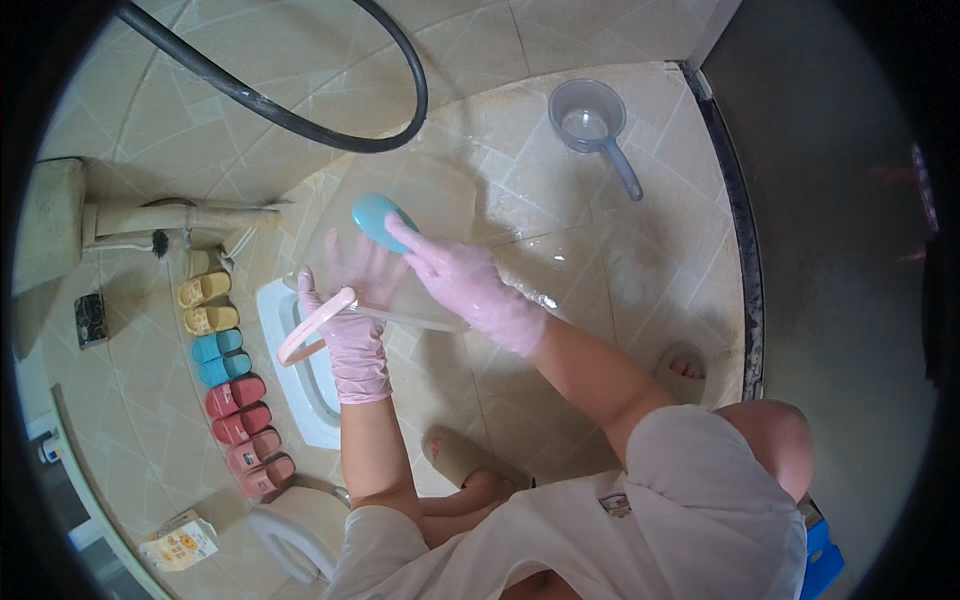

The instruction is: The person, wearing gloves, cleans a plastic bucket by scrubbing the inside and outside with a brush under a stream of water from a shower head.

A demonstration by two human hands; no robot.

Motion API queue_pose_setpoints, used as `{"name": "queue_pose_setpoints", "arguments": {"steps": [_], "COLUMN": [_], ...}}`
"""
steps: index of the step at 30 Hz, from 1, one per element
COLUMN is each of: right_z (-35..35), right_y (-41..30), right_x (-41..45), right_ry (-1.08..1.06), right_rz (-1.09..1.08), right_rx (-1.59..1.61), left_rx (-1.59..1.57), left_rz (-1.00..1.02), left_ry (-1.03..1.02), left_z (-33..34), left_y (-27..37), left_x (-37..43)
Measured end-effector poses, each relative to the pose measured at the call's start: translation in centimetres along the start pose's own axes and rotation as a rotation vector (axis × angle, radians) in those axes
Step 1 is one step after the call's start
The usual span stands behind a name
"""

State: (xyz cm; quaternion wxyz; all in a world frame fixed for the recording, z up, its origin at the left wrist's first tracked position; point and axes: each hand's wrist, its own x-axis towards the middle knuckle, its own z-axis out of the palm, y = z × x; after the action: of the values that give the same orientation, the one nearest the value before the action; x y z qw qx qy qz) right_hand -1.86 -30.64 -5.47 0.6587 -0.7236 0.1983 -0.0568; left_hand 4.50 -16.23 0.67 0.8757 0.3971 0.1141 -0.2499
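Note:
My left hand (358, 300), in a pink glove, is inside a translucent plastic container (442, 195) and holds it up; its fingers show through the clear wall. Beside its thumb and wrist is a pink handle (319, 326) joined to the container's rim. My right hand (465, 281), in the same kind of glove, grips a light blue oval brush or scrubber (381, 219) against the container's outer surface. The underside of the scrubber is hidden. Wet patches shine on the tiled floor nearby.
A grey plastic dipper (587, 112) stands on the tiles beyond. A black hose (300, 124) loops at the upper left. A white squat toilet (289, 322) lies beneath the container's left side. Several slippers (236, 397) line the wall, near a lidded pale bin (300, 525).

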Motion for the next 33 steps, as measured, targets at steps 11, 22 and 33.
{"name": "queue_pose_setpoints", "arguments": {"steps": [11, 22, 33], "right_z": [-0.7, 0.3, -3.1], "right_y": [2.8, 0.6, 4.5], "right_x": [-0.7, -0.7, -3.9], "right_ry": [0.116, 0.053, -0.144], "right_rz": [-0.265, -0.903, -0.496], "right_rx": [-0.295, -0.329, -0.192], "left_rx": [-0.084, -0.278, -0.201], "left_rz": [-0.063, -0.022, 0.203], "left_ry": [-0.086, -0.078, -0.051], "left_z": [-0.5, 0.3, -4.5], "left_y": [-0.3, -0.8, -3.4], "left_x": [-0.3, 1.0, 1.5]}}
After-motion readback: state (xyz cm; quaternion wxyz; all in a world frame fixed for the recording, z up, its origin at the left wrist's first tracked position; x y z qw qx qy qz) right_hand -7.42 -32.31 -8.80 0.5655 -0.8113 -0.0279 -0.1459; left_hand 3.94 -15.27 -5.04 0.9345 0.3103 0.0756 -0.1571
